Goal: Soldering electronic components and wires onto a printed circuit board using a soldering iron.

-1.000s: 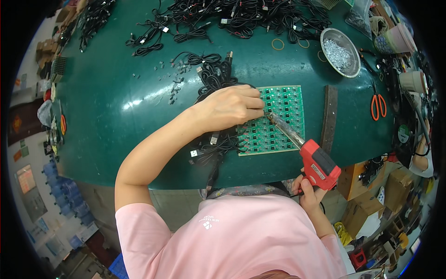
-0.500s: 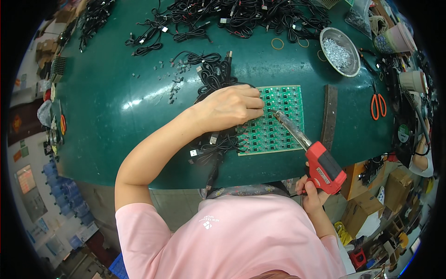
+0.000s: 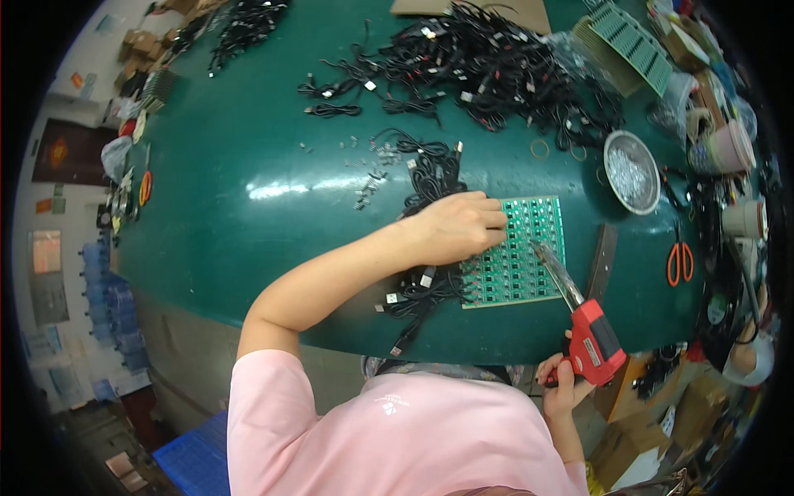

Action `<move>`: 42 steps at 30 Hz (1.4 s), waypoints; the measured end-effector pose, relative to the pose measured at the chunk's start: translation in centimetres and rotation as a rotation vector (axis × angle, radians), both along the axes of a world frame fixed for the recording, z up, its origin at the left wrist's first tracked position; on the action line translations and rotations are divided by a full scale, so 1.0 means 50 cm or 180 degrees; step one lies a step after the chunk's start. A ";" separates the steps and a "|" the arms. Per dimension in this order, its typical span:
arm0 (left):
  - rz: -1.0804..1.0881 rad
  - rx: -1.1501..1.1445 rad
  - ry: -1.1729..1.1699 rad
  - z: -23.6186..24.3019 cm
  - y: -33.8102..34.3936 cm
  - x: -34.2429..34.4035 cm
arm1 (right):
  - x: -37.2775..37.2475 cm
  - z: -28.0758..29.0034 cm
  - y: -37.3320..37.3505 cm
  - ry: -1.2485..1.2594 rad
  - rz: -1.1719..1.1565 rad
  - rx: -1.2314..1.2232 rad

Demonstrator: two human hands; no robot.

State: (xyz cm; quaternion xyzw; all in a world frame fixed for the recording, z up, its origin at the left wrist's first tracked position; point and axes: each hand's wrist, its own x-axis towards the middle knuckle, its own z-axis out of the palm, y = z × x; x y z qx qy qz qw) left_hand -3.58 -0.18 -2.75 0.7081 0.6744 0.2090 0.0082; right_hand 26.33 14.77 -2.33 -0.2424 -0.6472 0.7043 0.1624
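My left hand (image 3: 463, 225) is closed in a pinch over the left part of a green circuit board (image 3: 538, 291). What its fingertips hold is hidden. Black USB cables (image 3: 434, 178) lie bundled beyond and below that hand, some with wire ends at the board's left edge. In my right hand (image 3: 566, 387) is a red and black soldering gun (image 3: 592, 341), gripped by the handle. Its metal barrel slants up and left, with the tip over the middle of the board, a short way right of my left fingers. Contact between tip and board cannot be made out.
A large heap of black cables (image 3: 496, 66) covers the far table. A metal bowl (image 3: 632, 172) of small clear pieces stands right, near orange-handled scissors (image 3: 680, 263). A dark flat bar (image 3: 602, 263) lies beside the board. Small dark pieces (image 3: 364, 194) are scattered left of the cables.
The whole view has shifted, so the table things appear lower and further right. The soldering gun's tip has drawn a little right, away from my left fingers. Both hands keep their grips.
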 end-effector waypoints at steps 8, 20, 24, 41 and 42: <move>0.2629 0.1197 0.0513 0.060 -0.040 -0.127 | -0.025 0.013 -0.004 0.0220 -0.0199 -0.0167; 0.4347 -0.0460 -0.0132 0.020 -0.195 -0.377 | -0.039 0.024 -0.010 0.0173 -0.0319 -0.0187; 0.4339 -0.0706 0.0618 0.110 -0.196 -0.354 | -0.043 0.028 -0.010 0.0159 -0.0391 -0.0162; 0.1452 -0.1010 -0.3829 0.204 -0.074 0.128 | -0.180 0.095 -0.041 -0.0229 -0.0162 -0.0675; 0.1401 -0.1062 -0.3854 0.194 -0.069 0.133 | -0.188 0.092 -0.041 -0.0262 -0.0225 -0.0685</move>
